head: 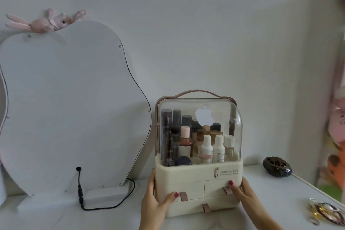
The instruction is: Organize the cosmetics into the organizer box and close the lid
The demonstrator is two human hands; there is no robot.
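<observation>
Organizer box: cream base with three drawers, standing upright on the white tabletop, just right of the mirror
Lid: clear dome, down over the upper compartment, pink carrying handle across the top
Cosmetics: bottles and tubes packed upright inside under the dome, dark ones at the left, white ones at the right front
Left hand: clasps the box's lower left corner, thumb on the front beside a pink drawer tab, fingers round the side
Right hand: clasps the lower right corner, thumb on the front by another drawer tab, fingers wrapped round the side
Mirror: apple-shaped panel leaning against the wall, a black cable plugged in at its foot
Plush rabbit: pink, perched on the mirror's top edge
Dark ornament: oval, on the tabletop well right of the box
Hair clips: a small heap near the right edge, blurred
</observation>
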